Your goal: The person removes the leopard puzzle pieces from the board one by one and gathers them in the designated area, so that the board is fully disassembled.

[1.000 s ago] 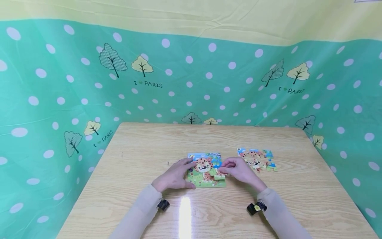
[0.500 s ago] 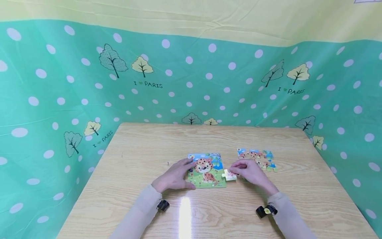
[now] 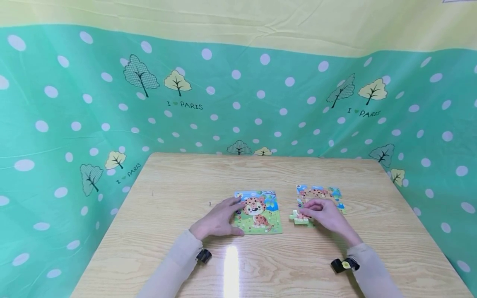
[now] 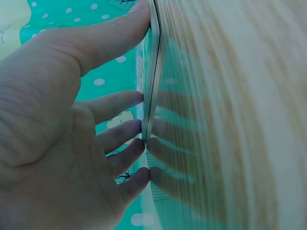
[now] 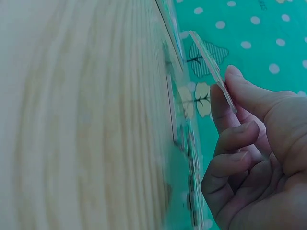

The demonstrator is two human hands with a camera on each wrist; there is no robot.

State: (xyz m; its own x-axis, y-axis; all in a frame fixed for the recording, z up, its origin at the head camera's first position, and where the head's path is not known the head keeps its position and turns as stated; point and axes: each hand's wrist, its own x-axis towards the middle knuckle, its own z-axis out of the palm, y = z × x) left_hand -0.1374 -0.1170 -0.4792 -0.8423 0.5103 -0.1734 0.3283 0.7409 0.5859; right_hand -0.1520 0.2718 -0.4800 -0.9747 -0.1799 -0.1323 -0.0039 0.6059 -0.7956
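A picture board (image 3: 273, 223) with a spotted leopard cub on green grass lies flat on the table. My left hand (image 3: 219, 219) rests at its left side, fingers spread; in the left wrist view the thumb lies against the board's thin edge (image 4: 153, 72) and the fingertips touch down beside it. To the right of the board, my right hand (image 3: 328, 213) pinches a jigsaw piece (image 3: 301, 220) between thumb and index finger. In the right wrist view this piece (image 5: 208, 62) tilts above the table, the other fingers curled below it. Partly joined jigsaw pieces (image 3: 316, 193) lie behind the right hand, which partly hides them.
The wooden table (image 3: 208, 174) has a bright light reflection (image 3: 231, 269) near the front. Behind and beside it hangs a green dotted curtain (image 3: 238, 95) with printed trees. Each wrist carries a small black camera (image 3: 203, 255).
My right hand has carried the jigsaw piece rightward from above the board to the near left side of the joined pieces. The left hand and board have stayed put.
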